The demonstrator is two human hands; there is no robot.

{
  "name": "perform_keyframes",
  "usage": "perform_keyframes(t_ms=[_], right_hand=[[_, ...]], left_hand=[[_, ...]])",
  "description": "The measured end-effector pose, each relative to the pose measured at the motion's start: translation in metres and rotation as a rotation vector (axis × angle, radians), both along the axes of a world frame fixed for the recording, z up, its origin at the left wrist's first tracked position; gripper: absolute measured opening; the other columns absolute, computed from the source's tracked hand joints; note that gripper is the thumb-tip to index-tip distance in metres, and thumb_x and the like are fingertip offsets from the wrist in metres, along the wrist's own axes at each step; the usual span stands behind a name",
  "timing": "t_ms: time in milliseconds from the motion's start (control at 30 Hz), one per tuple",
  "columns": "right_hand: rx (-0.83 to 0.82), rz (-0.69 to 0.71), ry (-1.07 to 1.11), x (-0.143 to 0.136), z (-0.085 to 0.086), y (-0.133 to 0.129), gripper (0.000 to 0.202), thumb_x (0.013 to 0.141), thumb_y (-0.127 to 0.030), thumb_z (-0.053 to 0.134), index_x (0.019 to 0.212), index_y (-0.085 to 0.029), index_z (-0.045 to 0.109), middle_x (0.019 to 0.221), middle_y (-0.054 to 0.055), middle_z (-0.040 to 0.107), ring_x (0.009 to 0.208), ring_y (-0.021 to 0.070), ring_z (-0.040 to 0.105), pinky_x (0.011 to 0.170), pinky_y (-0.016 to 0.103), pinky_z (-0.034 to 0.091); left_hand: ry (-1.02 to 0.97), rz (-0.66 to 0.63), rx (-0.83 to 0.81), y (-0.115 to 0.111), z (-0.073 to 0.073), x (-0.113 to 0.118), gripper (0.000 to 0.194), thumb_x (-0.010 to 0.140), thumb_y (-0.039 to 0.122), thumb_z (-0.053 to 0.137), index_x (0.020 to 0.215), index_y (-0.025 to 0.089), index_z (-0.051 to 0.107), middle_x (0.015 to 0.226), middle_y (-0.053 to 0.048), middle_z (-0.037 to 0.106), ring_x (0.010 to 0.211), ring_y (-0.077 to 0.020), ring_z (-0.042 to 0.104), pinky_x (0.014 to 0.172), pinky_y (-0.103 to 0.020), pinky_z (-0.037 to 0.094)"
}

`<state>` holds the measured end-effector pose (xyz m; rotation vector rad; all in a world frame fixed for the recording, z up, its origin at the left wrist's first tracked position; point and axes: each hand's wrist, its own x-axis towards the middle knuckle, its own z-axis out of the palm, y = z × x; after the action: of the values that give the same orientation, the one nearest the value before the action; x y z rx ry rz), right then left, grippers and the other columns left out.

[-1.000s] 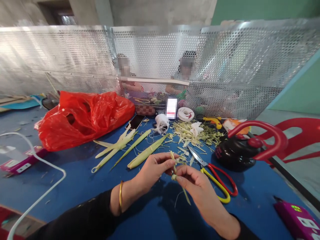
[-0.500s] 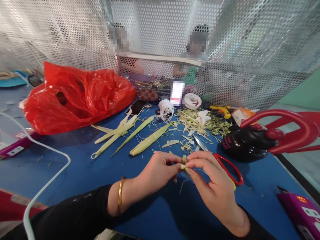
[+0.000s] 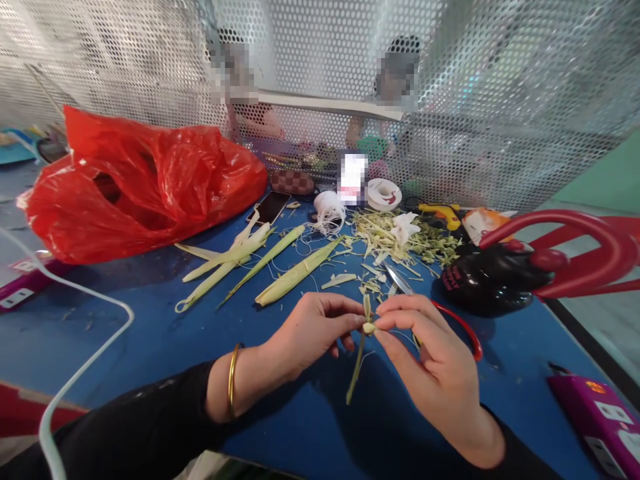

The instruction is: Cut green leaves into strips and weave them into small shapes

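My left hand (image 3: 307,337) and my right hand (image 3: 437,363) meet over the blue table, thumbs and fingertips pinching a folded strip of pale green husk (image 3: 369,327) between them. One end of the strip stands up above the fingers and a long, thin tail hangs below. A fine white thread trails beside it. Scissors (image 3: 399,279) with red handles lie partly hidden behind my right hand. Whole pale green corn husks (image 3: 300,272) are spread beyond my left hand. Behind the scissors lies a heap of cut husk scraps (image 3: 383,233).
A red plastic bag (image 3: 150,193) fills the back left. A spool of white thread (image 3: 330,212), a ribbon roll (image 3: 384,195) and a lit phone (image 3: 353,177) stand at the back. At right are a black pot-like object (image 3: 480,283) and a purple power strip (image 3: 595,407). A white cable (image 3: 95,360) crosses the left.
The strip has come into fuller view: its upper end is longer above the fingers and a tail now hangs below. The whole view has shifted slightly.
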<state>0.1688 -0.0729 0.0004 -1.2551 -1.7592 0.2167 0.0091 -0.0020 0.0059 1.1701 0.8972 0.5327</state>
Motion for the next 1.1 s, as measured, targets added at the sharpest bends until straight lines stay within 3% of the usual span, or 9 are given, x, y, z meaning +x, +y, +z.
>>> perform_keyframes(t_ms=[233, 400, 667, 900, 1100], right_hand=[[-0.032, -0.075, -0.031, 0.0, -0.004, 0.003, 0.011, 0.087, -0.012, 0.057, 0.087, -0.022, 0.06, 0.096, 0.005, 0.059, 0.091, 0.0202, 0.059, 0.082, 0.036, 0.047], [-0.053, -0.085, -0.037, 0.002, -0.005, 0.005, 0.009, 0.087, -0.012, 0.058, 0.087, -0.021, 0.06, 0.096, 0.005, 0.059, 0.09, 0.0194, 0.06, 0.08, 0.035, 0.047], [0.044, -0.08, -0.098, 0.001, -0.007, 0.005, 0.011, 0.086, -0.009, 0.06, 0.084, -0.02, 0.064, 0.089, 0.006, 0.061, 0.082, 0.0193, 0.061, 0.073, 0.036, 0.051], [0.091, -0.111, -0.112, 0.002, -0.009, 0.006, 0.011, 0.086, -0.01, 0.062, 0.086, -0.019, 0.068, 0.087, 0.006, 0.065, 0.08, 0.0183, 0.063, 0.071, 0.035, 0.052], [0.223, -0.032, -0.438, 0.007, -0.004, 0.01, 0.021, 0.084, -0.004, 0.059, 0.102, -0.013, 0.068, 0.093, 0.009, 0.07, 0.086, 0.0206, 0.064, 0.085, 0.043, 0.049]], left_hand=[[-0.019, 0.07, 0.003, -0.004, -0.003, 0.002, 0.013, 0.073, 0.022, 0.066, 0.082, 0.015, 0.073, 0.068, -0.001, 0.068, 0.053, -0.0088, 0.059, 0.045, -0.017, 0.044], [-0.134, 0.024, -0.07, -0.004, -0.003, 0.0, 0.017, 0.071, 0.019, 0.065, 0.085, 0.014, 0.073, 0.071, -0.002, 0.068, 0.059, -0.0114, 0.062, 0.05, -0.02, 0.049], [-0.126, 0.028, -0.142, -0.003, -0.005, -0.001, 0.021, 0.07, 0.029, 0.075, 0.083, 0.012, 0.07, 0.067, -0.001, 0.067, 0.057, -0.0104, 0.062, 0.046, -0.017, 0.045], [-0.153, 0.02, -0.181, -0.001, -0.006, 0.001, 0.017, 0.076, 0.026, 0.072, 0.08, 0.01, 0.071, 0.066, -0.003, 0.069, 0.054, -0.0086, 0.062, 0.044, -0.014, 0.043], [-0.19, 0.067, -0.307, 0.004, -0.006, 0.0, 0.012, 0.079, 0.021, 0.068, 0.079, 0.009, 0.071, 0.064, -0.003, 0.067, 0.049, -0.0069, 0.06, 0.039, -0.012, 0.04]])
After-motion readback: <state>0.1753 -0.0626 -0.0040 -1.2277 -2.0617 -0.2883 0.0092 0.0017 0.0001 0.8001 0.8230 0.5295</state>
